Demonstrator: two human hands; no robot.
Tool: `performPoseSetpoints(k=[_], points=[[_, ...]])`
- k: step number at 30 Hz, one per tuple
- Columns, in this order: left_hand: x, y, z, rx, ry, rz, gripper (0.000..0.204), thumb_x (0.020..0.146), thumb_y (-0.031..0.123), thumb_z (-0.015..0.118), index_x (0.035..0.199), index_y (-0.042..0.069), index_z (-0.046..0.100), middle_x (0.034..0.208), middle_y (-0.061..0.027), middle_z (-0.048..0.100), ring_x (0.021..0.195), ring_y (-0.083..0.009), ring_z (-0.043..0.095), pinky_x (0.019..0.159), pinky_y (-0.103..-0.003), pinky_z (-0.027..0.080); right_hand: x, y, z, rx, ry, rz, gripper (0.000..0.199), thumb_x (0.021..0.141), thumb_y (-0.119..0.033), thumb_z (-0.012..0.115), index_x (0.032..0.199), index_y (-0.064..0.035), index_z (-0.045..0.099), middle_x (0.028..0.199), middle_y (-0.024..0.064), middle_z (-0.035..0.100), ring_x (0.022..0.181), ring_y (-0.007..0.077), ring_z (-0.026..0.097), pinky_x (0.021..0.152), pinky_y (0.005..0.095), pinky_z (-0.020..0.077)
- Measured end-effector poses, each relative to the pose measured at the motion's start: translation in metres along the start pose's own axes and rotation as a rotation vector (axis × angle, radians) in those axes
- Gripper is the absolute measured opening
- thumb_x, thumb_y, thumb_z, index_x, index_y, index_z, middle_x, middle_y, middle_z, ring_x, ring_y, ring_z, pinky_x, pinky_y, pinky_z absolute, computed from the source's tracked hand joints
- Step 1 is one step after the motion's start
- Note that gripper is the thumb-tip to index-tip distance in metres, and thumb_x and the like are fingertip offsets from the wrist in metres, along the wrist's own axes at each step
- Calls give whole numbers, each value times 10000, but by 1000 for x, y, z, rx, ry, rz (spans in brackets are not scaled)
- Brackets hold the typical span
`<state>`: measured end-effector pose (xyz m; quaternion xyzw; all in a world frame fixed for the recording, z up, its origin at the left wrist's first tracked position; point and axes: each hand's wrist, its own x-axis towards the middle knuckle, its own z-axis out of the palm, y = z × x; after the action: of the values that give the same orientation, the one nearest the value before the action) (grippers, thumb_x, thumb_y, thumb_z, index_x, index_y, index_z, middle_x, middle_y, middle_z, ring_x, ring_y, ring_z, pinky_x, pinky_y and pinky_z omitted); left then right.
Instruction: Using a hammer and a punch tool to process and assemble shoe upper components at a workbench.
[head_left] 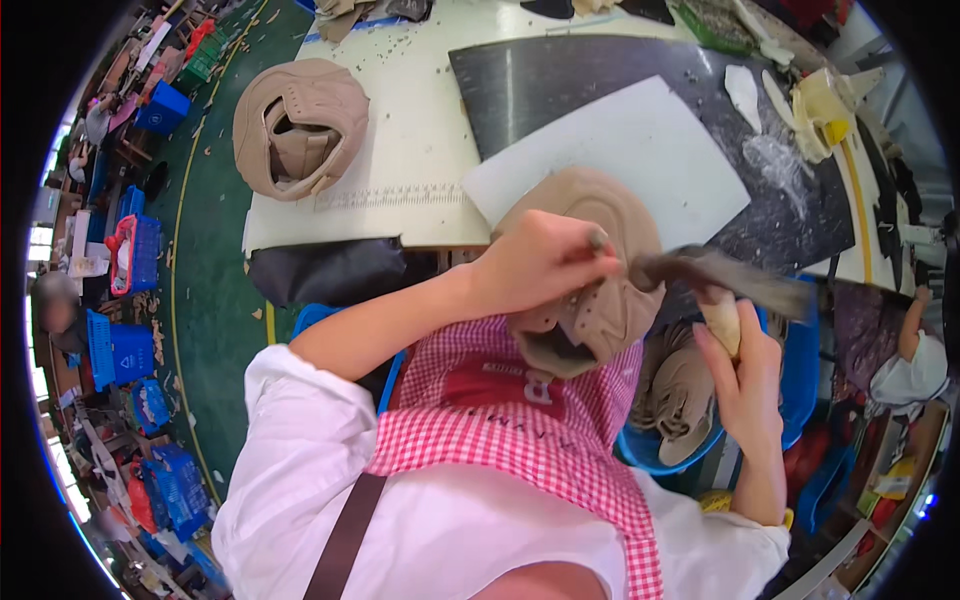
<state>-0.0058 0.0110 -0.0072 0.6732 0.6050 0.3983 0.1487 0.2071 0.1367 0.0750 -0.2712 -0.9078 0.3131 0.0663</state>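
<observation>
The tan, padded, leather-like shoe upper [625, 315], with punched holes, lies across the near edge of the white worktable [415, 130], over the near corner of the flat white board [640, 150]. The left hand [545, 262] bunches its fingers over it, though whether they pinch anything I cannot tell, while the right hand [748, 375] grasps the pale handle of a dark, blurred hammer-like tool [735, 278]. It should prove light, soft and pliable, best held by its padded side, clear of the tool.

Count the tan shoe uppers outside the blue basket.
2: one upper at the left edge of the white table, another upper beneath the left hand. Others may be hidden.
</observation>
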Motion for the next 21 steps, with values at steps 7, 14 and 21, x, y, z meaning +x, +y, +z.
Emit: performPoseSetpoints(k=[7, 14, 21], points=[[5, -1, -4, -781, 187, -436, 153, 857, 93, 559, 911, -50, 562, 823, -76, 625, 772, -121, 617, 661, -220, 501, -58, 76, -61, 221, 690, 155, 249, 778, -155, 629, 1002, -51, 598, 892, 87, 576, 779, 144, 543, 742, 247, 440], [4, -1, 9, 225, 137, 72, 138, 867, 137, 543, 851, 0, 541, 715, -32, 571, 657, -95, 574, 559, -289, 468, 26, 2, -8, 66, 28, 52, 261, 825, -204, 595, 991, -8, 551, 743, 192, 593, 677, 300, 589, 605, 362, 434], [2, -10, -5, -378, 577, -372, 267, 937, 237, 407, 1036, 32, 546, 723, -6, 488, 668, -79, 462, 621, -217, 402, 104, 80, -4, -651, 498, -330, 223, 807, -248, 597, 934, -74, 537, 994, 95, 522, 886, 278, 545, 680, 366, 438]])
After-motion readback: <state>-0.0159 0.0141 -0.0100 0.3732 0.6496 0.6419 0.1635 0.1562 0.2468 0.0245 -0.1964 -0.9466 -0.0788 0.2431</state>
